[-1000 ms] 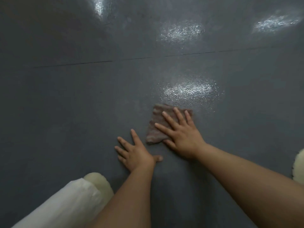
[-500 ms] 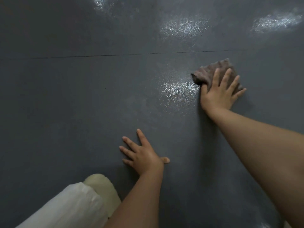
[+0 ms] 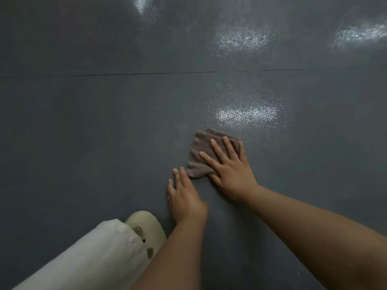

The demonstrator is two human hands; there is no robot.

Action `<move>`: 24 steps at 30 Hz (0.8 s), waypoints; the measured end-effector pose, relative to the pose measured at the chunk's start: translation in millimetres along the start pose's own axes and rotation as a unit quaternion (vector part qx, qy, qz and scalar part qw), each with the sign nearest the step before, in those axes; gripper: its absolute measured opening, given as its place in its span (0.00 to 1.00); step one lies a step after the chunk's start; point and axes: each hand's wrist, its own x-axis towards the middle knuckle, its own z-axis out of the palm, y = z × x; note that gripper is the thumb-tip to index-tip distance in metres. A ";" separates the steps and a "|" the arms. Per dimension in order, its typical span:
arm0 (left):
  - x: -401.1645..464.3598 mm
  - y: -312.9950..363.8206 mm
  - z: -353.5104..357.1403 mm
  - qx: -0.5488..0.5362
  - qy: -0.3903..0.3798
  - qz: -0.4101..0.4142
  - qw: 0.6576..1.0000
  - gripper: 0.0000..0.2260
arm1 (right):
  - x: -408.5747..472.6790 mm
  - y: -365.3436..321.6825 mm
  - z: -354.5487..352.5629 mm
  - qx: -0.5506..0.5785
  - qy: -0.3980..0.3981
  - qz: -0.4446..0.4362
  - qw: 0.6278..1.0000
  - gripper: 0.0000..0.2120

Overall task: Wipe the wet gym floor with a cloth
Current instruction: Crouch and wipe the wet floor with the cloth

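- Here the right hand [image 3: 231, 172] lay flat with fingers spread, pressing the brown cloth [image 3: 206, 155] onto the dark grey floor [image 3: 94, 122].
- The cloth sat crumpled just below a shiny wet patch [image 3: 247, 113], near the middle of the view.
- The left hand [image 3: 185, 198] rested open on the floor, fingers straight, fingertips just beside the cloth's near corner.
- A pale shoe [image 3: 146, 229] and white trouser leg [image 3: 88, 260] showed at lower left.
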 end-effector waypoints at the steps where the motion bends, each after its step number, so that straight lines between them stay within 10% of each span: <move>1: 0.4 -5.2 -1.9 -0.008 0.009 0.012 1.000 0.41 | -13.8 2.7 2.2 -0.003 -0.004 -0.005 1.000 0.27; 7: 2.2 -6.4 -14.7 -0.039 -0.040 0.042 0.998 0.40 | -80.9 49.3 4.4 0.023 0.007 0.183 0.983 0.29; 14: -3.8 -43.1 -33.8 -0.044 -0.072 0.059 0.995 0.44 | -33.0 8.8 -11.9 0.157 0.035 0.528 0.834 0.28; 24: -35.0 -56.9 -72.6 -0.076 -0.027 0.079 0.994 0.43 | -48.9 -89.8 -24.4 0.200 -0.160 0.232 0.938 0.24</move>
